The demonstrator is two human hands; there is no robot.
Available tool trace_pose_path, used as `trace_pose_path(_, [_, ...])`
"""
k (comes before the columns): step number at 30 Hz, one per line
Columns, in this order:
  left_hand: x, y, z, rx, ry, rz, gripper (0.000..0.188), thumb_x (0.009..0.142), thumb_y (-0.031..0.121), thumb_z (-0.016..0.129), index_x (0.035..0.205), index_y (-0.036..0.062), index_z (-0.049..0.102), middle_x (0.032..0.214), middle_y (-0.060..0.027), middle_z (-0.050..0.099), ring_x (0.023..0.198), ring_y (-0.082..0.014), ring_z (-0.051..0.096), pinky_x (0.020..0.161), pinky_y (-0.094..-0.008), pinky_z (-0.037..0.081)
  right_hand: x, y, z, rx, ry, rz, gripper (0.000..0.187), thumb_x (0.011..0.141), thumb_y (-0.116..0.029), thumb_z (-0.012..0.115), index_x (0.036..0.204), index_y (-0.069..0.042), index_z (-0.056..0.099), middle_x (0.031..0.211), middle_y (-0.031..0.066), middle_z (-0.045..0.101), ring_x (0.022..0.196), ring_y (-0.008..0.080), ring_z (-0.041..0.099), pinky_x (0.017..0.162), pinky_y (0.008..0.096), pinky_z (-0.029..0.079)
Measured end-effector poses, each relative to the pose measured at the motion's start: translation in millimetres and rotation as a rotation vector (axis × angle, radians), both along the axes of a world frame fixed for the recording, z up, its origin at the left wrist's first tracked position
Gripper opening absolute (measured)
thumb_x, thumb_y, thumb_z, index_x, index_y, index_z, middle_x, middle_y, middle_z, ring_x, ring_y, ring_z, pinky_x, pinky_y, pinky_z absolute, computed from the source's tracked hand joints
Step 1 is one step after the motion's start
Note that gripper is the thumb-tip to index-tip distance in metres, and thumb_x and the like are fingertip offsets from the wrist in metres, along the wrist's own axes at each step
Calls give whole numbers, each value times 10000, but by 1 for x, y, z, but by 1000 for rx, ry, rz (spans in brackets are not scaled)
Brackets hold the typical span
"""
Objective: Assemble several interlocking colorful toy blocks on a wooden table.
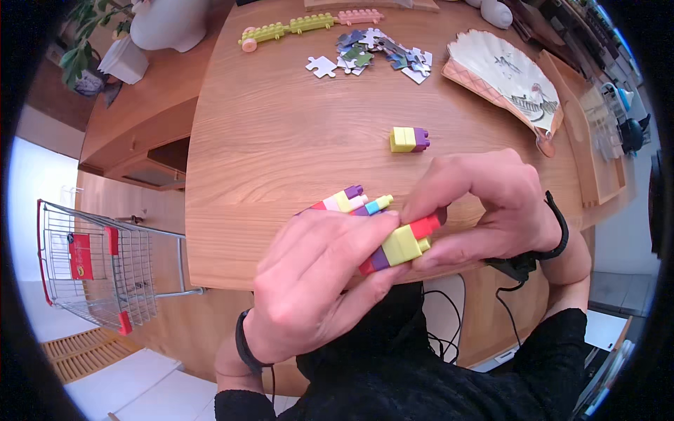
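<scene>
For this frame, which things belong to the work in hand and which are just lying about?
In hand:
- block assembly, held by left hand and right hand
- loose yellow-and-purple block on the table

Lying about:
- puzzle pieces
- folding fan
- block strip
- small shopping cart

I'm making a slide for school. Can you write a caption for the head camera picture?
Left hand and right hand grip a colourful block stack above a wooden table, with a small yellow-and-purple block beyond.
</scene>
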State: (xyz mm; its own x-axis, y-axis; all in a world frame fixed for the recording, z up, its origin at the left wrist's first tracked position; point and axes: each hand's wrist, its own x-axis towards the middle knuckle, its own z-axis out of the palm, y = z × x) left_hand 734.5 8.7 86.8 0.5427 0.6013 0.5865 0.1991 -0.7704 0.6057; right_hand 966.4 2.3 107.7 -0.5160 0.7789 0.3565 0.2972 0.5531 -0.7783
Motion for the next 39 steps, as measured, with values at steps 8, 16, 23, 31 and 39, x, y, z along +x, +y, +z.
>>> trace_pose_path(8, [-12, -3, 3, -122, -28, 100, 360, 707, 46, 799, 1040, -28, 686, 892, -138, 695, 805, -248, 655, 742, -341, 516, 17, 1, 7, 109, 102, -163, 408, 777, -190, 821, 1002, 39, 570, 869, 127, 668, 777, 185, 674, 695, 285, 531])
trace_pose_path(16, [-22, 1, -8, -268, -169, 120, 350, 769, 6, 763, 1098, -17, 648, 1024, -156, 690, 946, -283, 652, 848, -355, 508, 7, 3, 7, -460, 342, -83, 304, 896, -148, 695, 1079, 35, 535, 945, 129, 692, 801, 145, 671, 640, 226, 521])
trace_pose_path(23, [-27, 14, -6, -47, 126, 344, 292, 811, -17, 681, 1097, 3, 627, 1060, -150, 627, 979, -305, 589, 862, -380, 458, 7, 6, 7, -668, 426, 18, 280, 957, -171, 623, 1147, 14, 532, 1019, 77, 655, 822, 79, 641, 632, 215, 521])
trace_pose_path(31, [-30, 16, -12, -82, 200, 445, 278, 825, 16, 665, 1100, 12, 630, 1023, -143, 609, 954, -309, 570, 845, -387, 436, 5, 4, -1, -490, 339, -66, 282, 926, -90, 655, 1144, 28, 520, 1003, 91, 669, 911, 104, 650, 765, 228, 521])
trace_pose_path(39, [-32, 17, -17, -86, 130, 370, 270, 838, 5, 664, 1105, -3, 626, 1064, -149, 630, 954, -308, 586, 859, -371, 455, 5, 10, 0, -288, 93, -260, 295, 889, -95, 688, 1110, 28, 537, 1044, 113, 637, 922, 149, 660, 788, 277, 551])
